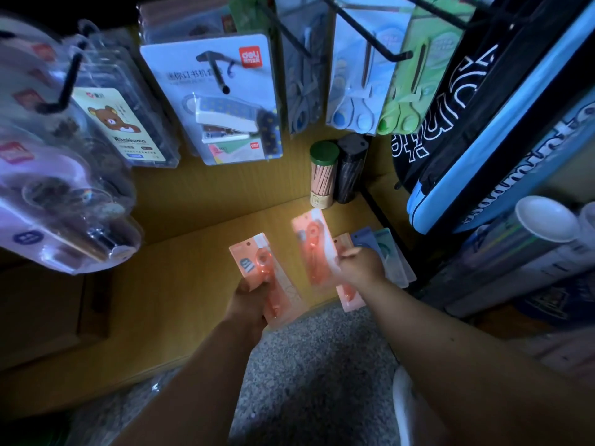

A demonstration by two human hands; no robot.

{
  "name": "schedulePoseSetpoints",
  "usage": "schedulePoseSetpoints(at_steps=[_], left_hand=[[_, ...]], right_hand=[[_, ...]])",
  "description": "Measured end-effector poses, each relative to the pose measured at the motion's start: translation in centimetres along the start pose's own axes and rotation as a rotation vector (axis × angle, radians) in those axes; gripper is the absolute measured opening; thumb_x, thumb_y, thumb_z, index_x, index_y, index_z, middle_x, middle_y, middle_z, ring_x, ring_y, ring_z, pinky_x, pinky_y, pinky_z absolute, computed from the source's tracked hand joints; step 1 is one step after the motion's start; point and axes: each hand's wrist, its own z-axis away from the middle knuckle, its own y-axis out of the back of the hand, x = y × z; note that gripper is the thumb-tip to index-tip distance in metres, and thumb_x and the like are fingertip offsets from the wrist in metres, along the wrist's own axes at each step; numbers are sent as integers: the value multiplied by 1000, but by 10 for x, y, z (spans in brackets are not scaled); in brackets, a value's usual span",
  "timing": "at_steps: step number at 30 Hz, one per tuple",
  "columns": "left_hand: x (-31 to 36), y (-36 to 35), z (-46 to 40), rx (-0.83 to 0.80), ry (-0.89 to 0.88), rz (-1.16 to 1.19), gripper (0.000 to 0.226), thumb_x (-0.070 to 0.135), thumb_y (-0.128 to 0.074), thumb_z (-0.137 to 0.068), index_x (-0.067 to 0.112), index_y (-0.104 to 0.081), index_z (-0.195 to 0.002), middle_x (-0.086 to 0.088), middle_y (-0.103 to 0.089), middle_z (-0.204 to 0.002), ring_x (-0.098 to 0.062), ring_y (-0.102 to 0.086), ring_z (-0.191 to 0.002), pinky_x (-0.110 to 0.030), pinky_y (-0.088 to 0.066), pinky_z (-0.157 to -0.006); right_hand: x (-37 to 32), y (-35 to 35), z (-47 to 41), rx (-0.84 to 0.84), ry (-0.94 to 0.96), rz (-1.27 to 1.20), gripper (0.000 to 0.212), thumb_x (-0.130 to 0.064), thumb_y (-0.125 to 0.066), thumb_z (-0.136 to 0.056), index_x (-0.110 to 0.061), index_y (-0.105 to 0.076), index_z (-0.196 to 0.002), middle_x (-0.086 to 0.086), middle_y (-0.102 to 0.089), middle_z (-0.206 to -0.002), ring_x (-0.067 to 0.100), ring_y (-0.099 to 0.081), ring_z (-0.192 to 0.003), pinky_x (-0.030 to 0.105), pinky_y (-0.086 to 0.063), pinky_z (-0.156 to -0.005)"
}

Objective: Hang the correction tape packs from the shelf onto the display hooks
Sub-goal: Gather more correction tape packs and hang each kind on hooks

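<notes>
Head view: pink packs (314,246) apparently near shelf edge (199,352).

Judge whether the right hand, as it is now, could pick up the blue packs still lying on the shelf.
Probably not yet: the right hand already grips an orange pack, so its fingers are taken, though the blue packs lie uncovered just beside it.

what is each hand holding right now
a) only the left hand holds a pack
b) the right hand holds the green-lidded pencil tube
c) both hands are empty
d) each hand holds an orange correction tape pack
d: the left hand grips one orange pack by its lower part, and the right hand holds another orange pack raised above the wooden shelf, where more packs lie.
</notes>
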Motion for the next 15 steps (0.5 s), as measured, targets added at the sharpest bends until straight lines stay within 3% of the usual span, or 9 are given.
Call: schedulePoseSetpoints(at_steps=[2, 5, 8, 12, 15], left_hand=[[2, 1, -1, 29, -3, 2, 31, 15, -57, -99, 13, -55, -129, -14, -68, -108, -35, -66, -98, -61, -51, -94], [4, 1, -1, 30, 5, 20, 27, 16, -57, -99, 15, -58, -125, -13, -71, -111, -37, -67, -102, -63, -51, -93], [5, -1, 0, 2, 10, 61, 28, 20, -52, -102, 12, -57, -128, -15, -71, -114, -38, -66, -108, -66, -47, -97], [6, -5, 0, -74, 0, 163, 33, 29, -43, -104, 10, -54, -130, -22, -65, -126, -41, -62, -112, -72, -39, -101], [8, -8, 0, -87, 18, 195, 33, 25, -53, -100, 9, -55, -129, -20, -67, -122, -35, -64, -106, -64, -45, -101]], right_hand=[[-14, -3, 4, -35, 58, -164, 24, -17, -70, -82, -4, -73, -101, 13, -72, -103, 24, -65, -91, 22, -43, -70], [-24, -4, 11, -127, 117, -278, 19, -13, -75, -78, -5, -76, -96, 5, -71, -89, 9, -59, -75, 10, -42, -59], [-24, -7, 17, -236, 109, -320, 15, -10, -76, -77, -5, -75, -91, 1, -66, -80, 6, -57, -72, 0, -37, -51], [-21, -13, 23, -305, 82, -327, 17, -13, -77, -76, -4, -72, -90, -5, -64, -71, 1, -55, -66, 7, -41, -55], [-21, -14, 25, -370, 94, -325, 18, -14, -76, -78, -3, -72, -91, -1, -66, -76, 7, -57, -74, 15, -40, -62]])
